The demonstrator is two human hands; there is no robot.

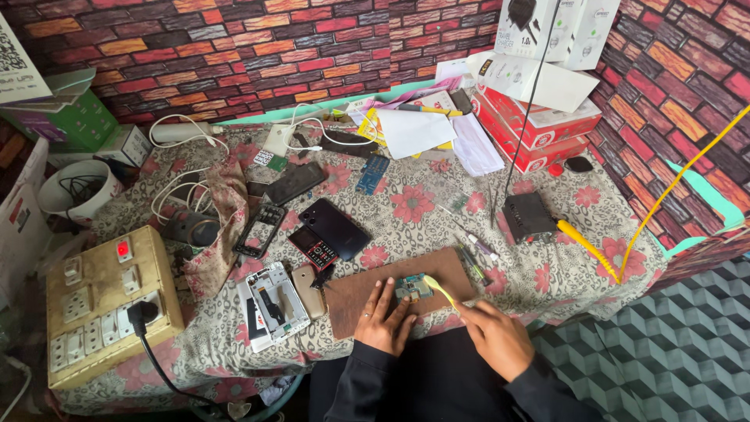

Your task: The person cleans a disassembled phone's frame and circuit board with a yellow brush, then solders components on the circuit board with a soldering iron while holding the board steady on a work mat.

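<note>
left hand (384, 319) flat, fingers pinning board (412, 287) on mat (367, 291), bench front edge | right hand (494, 337) gripping brush (439, 291) | best light strokes, board steady

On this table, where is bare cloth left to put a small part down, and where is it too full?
Bare cloth lies between the brown board and the blue circuit board, and right of the black box toward the table edge. The left side is crowded: dark phone, phone frame, cables, switch board. The left hand and right hand occupy the front.
</note>
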